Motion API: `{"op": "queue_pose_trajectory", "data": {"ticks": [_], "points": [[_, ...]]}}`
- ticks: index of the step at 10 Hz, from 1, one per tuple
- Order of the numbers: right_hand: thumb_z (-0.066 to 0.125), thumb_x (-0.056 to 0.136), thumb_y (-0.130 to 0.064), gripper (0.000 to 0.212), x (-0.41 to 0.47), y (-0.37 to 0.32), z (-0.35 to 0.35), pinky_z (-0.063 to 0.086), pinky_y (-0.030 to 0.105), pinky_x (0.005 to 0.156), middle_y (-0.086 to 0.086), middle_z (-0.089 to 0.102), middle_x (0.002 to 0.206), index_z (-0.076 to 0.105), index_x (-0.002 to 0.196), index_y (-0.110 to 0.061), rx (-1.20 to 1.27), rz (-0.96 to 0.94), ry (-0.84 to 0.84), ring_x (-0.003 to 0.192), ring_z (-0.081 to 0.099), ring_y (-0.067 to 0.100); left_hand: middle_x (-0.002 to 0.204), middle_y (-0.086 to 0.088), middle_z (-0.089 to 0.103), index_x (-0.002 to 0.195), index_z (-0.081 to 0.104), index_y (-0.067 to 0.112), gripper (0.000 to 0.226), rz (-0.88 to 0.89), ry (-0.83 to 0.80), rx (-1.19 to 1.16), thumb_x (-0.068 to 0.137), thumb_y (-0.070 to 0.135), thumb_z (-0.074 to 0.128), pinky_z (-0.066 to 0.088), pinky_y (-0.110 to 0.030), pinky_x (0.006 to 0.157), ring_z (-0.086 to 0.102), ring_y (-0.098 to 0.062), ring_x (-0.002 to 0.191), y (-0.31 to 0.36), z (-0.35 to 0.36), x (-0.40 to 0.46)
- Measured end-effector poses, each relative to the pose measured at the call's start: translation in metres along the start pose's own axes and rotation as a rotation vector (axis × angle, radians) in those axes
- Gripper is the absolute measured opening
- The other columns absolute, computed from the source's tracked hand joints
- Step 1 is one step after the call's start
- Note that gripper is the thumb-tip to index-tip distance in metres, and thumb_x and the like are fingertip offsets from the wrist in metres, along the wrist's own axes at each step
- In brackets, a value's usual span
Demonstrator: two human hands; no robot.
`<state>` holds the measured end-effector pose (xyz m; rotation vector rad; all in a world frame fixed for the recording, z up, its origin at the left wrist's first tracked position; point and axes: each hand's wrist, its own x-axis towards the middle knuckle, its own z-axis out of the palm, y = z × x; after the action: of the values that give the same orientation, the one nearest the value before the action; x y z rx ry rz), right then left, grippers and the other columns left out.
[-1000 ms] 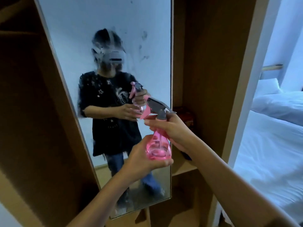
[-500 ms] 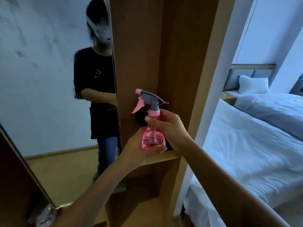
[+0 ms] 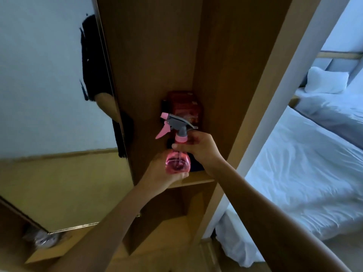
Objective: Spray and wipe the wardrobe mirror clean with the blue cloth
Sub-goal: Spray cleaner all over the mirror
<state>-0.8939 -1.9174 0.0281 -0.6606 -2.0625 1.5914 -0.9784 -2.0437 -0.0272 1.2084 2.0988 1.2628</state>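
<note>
A pink spray bottle with a grey head and pink trigger is held upright in front of the wardrobe shelf. My left hand cups its base from below. My right hand grips its neck just under the grey head. The wardrobe mirror fills the left side and shows a sliver of a person in a dark top at its right edge. No blue cloth shows in this view.
A red box and a dark item stand on the shelf behind the bottle. Wooden wardrobe panels rise on both sides of the shelf. A bed with white sheets and a pillow lies at the right.
The view has swung right, away from the mirror and toward the shelf niche. Both hands have carried the bottle with it, closer to the shelf.
</note>
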Motion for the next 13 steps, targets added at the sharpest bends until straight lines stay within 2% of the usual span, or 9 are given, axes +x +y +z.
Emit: {"op": "queue_pose_trajectory", "data": {"ticks": [1, 3, 4, 6, 8, 10, 11, 12, 13], "points": [[0.087, 0.068, -0.018, 0.041, 0.037, 0.021, 0.011, 0.052, 0.011, 0.065, -0.005, 0.074, 0.096, 0.072, 0.105, -0.011, 0.009, 0.054, -0.007, 0.081, 0.070, 0.002, 0.103, 0.016, 0.065, 0.108, 0.061, 0.034, 0.048, -0.083, -0.018, -0.012, 0.067, 0.034, 0.084, 0.044, -0.022, 0.095, 0.058, 0.005, 0.099, -0.027, 0.003, 0.030], [0.083, 0.072, -0.005, 0.037, 0.098, 0.059, 0.034, 0.056, 0.027, 0.083, 0.012, 0.073, 0.104, 0.071, 0.106, -0.002, 0.059, 0.079, -0.029, 0.097, 0.069, 0.021, 0.101, 0.011, 0.062, 0.104, 0.056, 0.027, 0.059, -0.220, 0.090, -0.213, 0.056, 0.031, 0.089, 0.041, -0.033, 0.101, 0.059, -0.012, 0.105, -0.063, 0.007, 0.075], [0.084, 0.069, -0.001, 0.039, 0.121, 0.079, 0.045, 0.058, 0.034, 0.085, 0.015, 0.073, 0.103, 0.072, 0.106, -0.001, 0.069, 0.060, -0.048, 0.095, 0.071, 0.026, 0.110, 0.002, 0.055, 0.108, 0.049, 0.020, 0.054, -0.270, 0.159, -0.175, 0.068, 0.007, 0.083, 0.035, -0.040, 0.109, 0.053, -0.023, 0.117, -0.085, 0.014, 0.093], [0.083, 0.070, 0.000, 0.031, 0.153, 0.116, 0.071, 0.057, 0.045, 0.084, 0.023, 0.072, 0.099, 0.073, 0.099, 0.005, 0.063, 0.087, -0.044, 0.090, 0.070, 0.031, 0.132, -0.014, 0.055, 0.135, 0.048, 0.006, 0.076, -0.396, 0.333, -0.013, 0.068, 0.007, 0.084, 0.037, -0.026, 0.093, 0.052, -0.031, 0.123, -0.109, 0.014, 0.120], [0.082, 0.072, 0.002, 0.035, 0.177, 0.134, 0.086, 0.054, 0.020, 0.078, 0.020, 0.071, 0.106, 0.071, 0.106, 0.004, 0.100, 0.165, -0.090, 0.092, 0.066, 0.020, 0.109, -0.008, 0.058, 0.109, 0.055, 0.001, 0.044, -0.426, 0.365, -0.008, 0.072, -0.019, 0.068, 0.047, -0.019, 0.077, 0.053, -0.030, 0.112, -0.130, 0.017, 0.144], [0.079, 0.076, 0.000, 0.029, 0.188, 0.148, 0.093, 0.056, 0.034, 0.087, 0.020, 0.072, 0.103, 0.072, 0.104, 0.004, 0.116, 0.122, -0.084, 0.095, 0.068, 0.026, 0.106, 0.002, 0.054, 0.113, 0.059, 0.004, 0.042, -0.405, 0.421, 0.083, 0.075, -0.006, 0.073, 0.042, -0.034, 0.089, 0.053, -0.017, 0.105, -0.144, 0.014, 0.161], [0.078, 0.077, 0.001, 0.031, 0.194, 0.153, 0.096, 0.055, 0.037, 0.089, 0.021, 0.071, 0.106, 0.071, 0.107, 0.002, 0.140, 0.137, -0.069, 0.099, 0.067, 0.029, 0.104, -0.008, 0.065, 0.107, 0.061, 0.008, 0.032, -0.437, 0.422, -0.029, 0.078, 0.006, 0.072, 0.045, -0.037, 0.087, 0.061, -0.028, 0.102, -0.143, 0.014, 0.169], [0.078, 0.076, 0.000, 0.035, 0.201, 0.157, 0.096, 0.054, 0.031, 0.090, 0.019, 0.070, 0.108, 0.069, 0.111, 0.002, 0.168, 0.102, -0.092, 0.100, 0.066, 0.024, 0.128, -0.019, 0.057, 0.126, 0.056, -0.001, 0.053, -0.459, 0.436, 0.090, 0.077, 0.003, 0.075, 0.041, -0.037, 0.098, 0.053, -0.034, 0.120, -0.143, 0.011, 0.171], [0.077, 0.078, 0.000, 0.037, 0.206, 0.160, 0.094, 0.053, 0.026, 0.091, 0.016, 0.070, 0.111, 0.068, 0.113, 0.000, 0.176, 0.081, -0.133, 0.102, 0.067, 0.023, 0.128, -0.022, 0.057, 0.126, 0.055, -0.003, 0.054, -0.438, 0.459, 0.114, 0.075, 0.001, 0.076, 0.042, -0.039, 0.098, 0.053, -0.036, 0.120, -0.147, 0.013, 0.174]]}}
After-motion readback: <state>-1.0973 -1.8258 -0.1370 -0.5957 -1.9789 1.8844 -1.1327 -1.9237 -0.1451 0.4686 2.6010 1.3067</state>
